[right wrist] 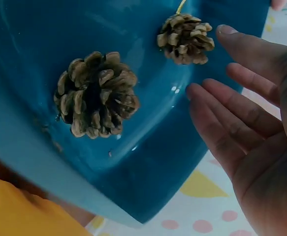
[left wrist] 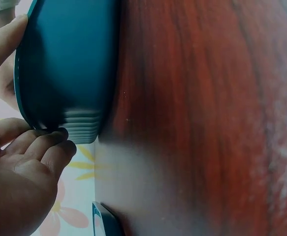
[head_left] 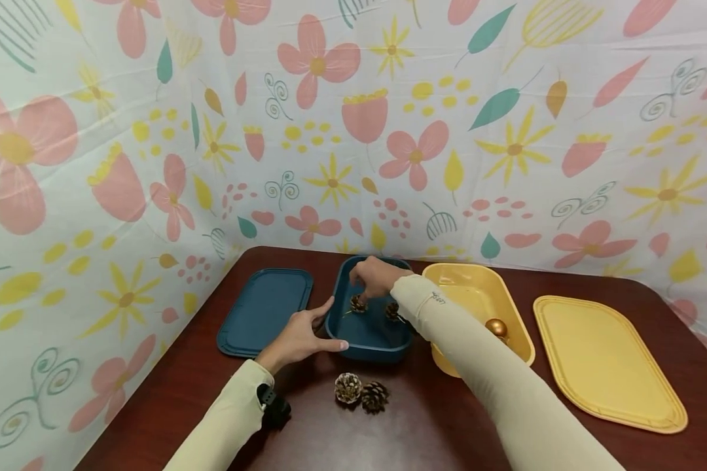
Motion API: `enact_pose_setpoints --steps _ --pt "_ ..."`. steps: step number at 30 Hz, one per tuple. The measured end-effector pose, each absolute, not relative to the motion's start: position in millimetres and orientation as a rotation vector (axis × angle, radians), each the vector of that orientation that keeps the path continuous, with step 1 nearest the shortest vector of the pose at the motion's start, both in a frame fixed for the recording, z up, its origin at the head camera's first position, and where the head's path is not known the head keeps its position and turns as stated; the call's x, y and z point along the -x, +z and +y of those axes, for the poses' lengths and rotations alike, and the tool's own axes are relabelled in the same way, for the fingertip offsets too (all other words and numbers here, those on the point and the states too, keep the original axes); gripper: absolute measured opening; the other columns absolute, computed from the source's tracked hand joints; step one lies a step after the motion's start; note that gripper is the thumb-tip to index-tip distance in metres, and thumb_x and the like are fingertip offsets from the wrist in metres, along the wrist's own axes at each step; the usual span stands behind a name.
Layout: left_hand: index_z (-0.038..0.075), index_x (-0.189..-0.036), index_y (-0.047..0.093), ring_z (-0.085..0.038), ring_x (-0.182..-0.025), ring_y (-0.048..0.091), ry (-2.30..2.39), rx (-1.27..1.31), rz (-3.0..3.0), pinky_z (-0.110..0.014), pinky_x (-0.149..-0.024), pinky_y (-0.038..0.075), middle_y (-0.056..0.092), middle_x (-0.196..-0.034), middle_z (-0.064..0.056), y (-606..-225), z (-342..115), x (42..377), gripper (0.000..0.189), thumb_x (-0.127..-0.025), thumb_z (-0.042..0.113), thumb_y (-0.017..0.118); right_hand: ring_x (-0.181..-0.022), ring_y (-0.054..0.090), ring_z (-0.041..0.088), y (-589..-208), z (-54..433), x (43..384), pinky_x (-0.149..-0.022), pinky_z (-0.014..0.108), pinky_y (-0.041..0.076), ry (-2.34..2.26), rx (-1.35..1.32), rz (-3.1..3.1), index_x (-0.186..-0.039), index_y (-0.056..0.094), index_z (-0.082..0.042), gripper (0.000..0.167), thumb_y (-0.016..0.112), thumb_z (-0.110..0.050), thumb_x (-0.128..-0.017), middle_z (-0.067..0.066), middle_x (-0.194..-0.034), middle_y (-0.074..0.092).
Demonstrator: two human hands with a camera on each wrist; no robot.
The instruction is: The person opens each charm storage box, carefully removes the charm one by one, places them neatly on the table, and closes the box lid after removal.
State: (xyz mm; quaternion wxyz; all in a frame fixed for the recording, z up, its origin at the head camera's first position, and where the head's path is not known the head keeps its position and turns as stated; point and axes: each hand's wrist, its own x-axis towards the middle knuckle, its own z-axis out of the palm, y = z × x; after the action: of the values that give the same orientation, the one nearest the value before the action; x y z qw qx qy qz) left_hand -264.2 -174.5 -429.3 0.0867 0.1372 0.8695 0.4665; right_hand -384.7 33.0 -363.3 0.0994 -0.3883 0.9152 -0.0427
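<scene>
My right hand (head_left: 376, 276) reaches over the deep blue plastic bin (head_left: 383, 348). In the right wrist view its fingers (right wrist: 232, 123) are spread with nothing between them, thumb tip close to a pine cone (right wrist: 185, 39) with a gold string. A second pine cone (right wrist: 96, 96) lies on the bin floor, partly behind my right sleeve in the head view. My left hand (head_left: 297, 339) rests at the bin's near left corner, thumb on the rim, other fingers against the outside wall. Two more pine cones, one pale-tipped (head_left: 348, 388) and one darker (head_left: 374, 397), lie on the table before the bin.
A yellow bin (head_left: 518, 307) right of the blue one holds a shiny gold ball (head_left: 497, 327); my right forearm crosses over it. A blue lid (head_left: 265, 311) lies at the left, a yellow lid (head_left: 609, 363) at the right. A floral cloth (head_left: 412, 85) hangs behind the table.
</scene>
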Motion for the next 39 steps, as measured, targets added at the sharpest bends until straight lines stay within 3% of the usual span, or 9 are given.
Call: enact_pose_setpoints --steps 5,12,22,30,35,39 --pt "0.02 -0.16 0.026 -0.034 -0.149 0.038 1.381 -0.389 2.592 -0.051 -0.113 0.044 0.025 -0.167 -0.008 -427.8 -175.8 263.0 0.102 -0.08 0.045 0.084 -0.095 0.067 0.019 -369.1 29.0 389.3 -0.083 0.034 0.059 -0.12 1.118 2.7 -0.123 0.071 -0.009 0.039 0.081 -0.02 -0.086 0.013 -0.117 0.071" --pt "0.024 -0.16 0.026 -0.033 -0.148 0.039 1.383 -0.403 2.597 -0.051 -0.112 0.045 0.025 -0.167 -0.008 -430.8 -174.9 264.8 0.101 -0.08 0.046 0.084 -0.082 0.065 0.012 -371.5 26.5 388.8 -0.074 0.029 0.058 -0.066 1.055 2.679 -0.112 0.075 -0.018 0.028 0.082 -0.02 -0.085 0.001 -0.098 0.072" --pt "0.021 -0.16 0.027 -0.033 -0.147 0.04 1.389 -0.424 2.609 -0.051 -0.112 0.044 0.027 -0.166 -0.009 -431.1 -176.8 264.7 0.101 -0.08 0.045 0.084 -0.085 0.065 0.013 -374.3 15.8 381.8 -0.077 0.031 0.059 -0.048 1.052 2.655 -0.121 0.073 -0.015 0.036 0.08 -0.012 -0.086 0.004 -0.102 0.072" --pt "0.02 -0.16 0.026 -0.032 -0.148 0.04 1.408 -0.432 2.586 -0.05 -0.112 0.045 0.027 -0.166 -0.009 -433.5 -175.6 263.4 0.102 -0.08 0.045 0.084 -0.084 0.066 0.012 -380.6 18.9 383.5 -0.077 0.03 0.059 -0.077 1.093 2.685 -0.112 0.076 -0.016 0.026 0.078 -0.01 -0.088 0.003 -0.102 0.073" --pt "0.021 -0.16 0.026 -0.031 -0.147 0.041 1.412 -0.447 2.586 -0.05 -0.112 0.045 0.028 -0.166 -0.008 -433.5 -175.4 266.2 0.101 -0.08 0.045 0.084 -0.089 0.067 0.015 -372.8 26.2 385.3 -0.077 0.031 0.059 -0.152 1.078 2.687 -0.116 0.074 -0.014 0.028 0.077 -0.012 -0.089 0.005 -0.109 0.072" --pt "0.02 -0.16 0.026 -0.03 -0.147 0.042 1.4 -0.433 2.596 -0.05 -0.113 0.045 0.028 -0.166 -0.008 -431.5 -177.8 266.7 0.102 -0.08 0.046 0.084 -0.082 0.065 0.013 -359.9 33.3 385.0 -0.073 0.029 0.057 -0.218 1.098 2.69 -0.116 0.074 -0.012 0.028 0.077 -0.014 -0.089 0.004 -0.101 0.072"
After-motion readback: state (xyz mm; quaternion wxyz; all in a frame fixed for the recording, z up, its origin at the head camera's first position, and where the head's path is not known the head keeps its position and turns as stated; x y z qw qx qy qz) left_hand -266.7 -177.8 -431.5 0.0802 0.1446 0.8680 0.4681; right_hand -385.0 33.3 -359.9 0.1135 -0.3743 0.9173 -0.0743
